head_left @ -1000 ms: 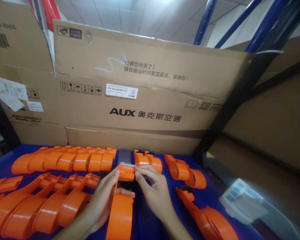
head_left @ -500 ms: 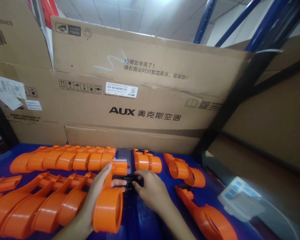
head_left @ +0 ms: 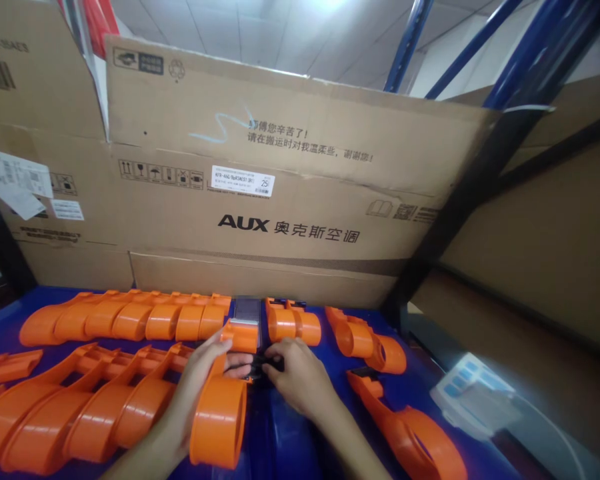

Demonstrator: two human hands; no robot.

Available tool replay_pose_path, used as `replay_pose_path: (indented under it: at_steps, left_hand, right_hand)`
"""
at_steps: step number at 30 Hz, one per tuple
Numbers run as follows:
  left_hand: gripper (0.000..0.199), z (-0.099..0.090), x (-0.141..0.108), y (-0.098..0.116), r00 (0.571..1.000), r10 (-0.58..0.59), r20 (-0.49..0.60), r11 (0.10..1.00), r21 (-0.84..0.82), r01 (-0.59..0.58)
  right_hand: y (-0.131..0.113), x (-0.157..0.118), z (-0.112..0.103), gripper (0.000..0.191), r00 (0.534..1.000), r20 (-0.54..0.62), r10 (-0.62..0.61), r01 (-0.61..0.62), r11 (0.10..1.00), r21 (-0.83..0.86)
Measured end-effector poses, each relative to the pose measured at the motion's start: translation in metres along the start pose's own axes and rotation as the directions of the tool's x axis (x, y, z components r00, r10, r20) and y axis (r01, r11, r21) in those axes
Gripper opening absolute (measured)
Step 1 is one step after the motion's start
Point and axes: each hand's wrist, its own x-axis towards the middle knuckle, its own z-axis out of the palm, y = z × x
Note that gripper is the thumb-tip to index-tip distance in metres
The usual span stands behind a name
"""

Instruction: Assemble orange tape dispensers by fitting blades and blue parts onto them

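Note:
My left hand (head_left: 203, 373) is wrapped round an orange plastic part (head_left: 219, 420), which has a wide ring at its lower end and a smaller block at the top. Close to its right, my right hand (head_left: 295, 373) pinches a small black piece (head_left: 267, 363) against the side of that part. The fingertips of both hands nearly meet there, and the black piece is partly hidden by them. Behind the hands lies a dark flat item with a clear face (head_left: 248, 312).
Rows of orange parts (head_left: 100, 407) lie on the blue surface (head_left: 295, 440) at left. More orange parts (head_left: 420, 440) lie at right, beside a white and blue box (head_left: 473, 393). A cardboard wall (head_left: 180, 220) stands behind, with a dark post (head_left: 445, 213) at right.
The orange part in my left hand has tilted slightly, its top block shifting a little right and down. My right hand has moved slightly left, still pinching the black piece.

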Motion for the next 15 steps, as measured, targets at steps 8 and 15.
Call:
replay_pose_path:
  at_steps: [8,15]
  left_hand:
    - [0.04,0.003,-0.001,0.008,0.998,0.022,0.057,0.996,0.09,-0.027]
    - [0.065,0.008,-0.014,-0.003,0.978,0.183,0.101,0.974,0.113,-0.194]
  right_hand:
    - [-0.002,0.0,-0.024,0.005,0.978,-0.207,0.001,0.081,0.919,0.386]
    - [-0.011,-0.007,-0.034,0.013,0.882,-0.467,-0.062,0.285,0.86,0.424]
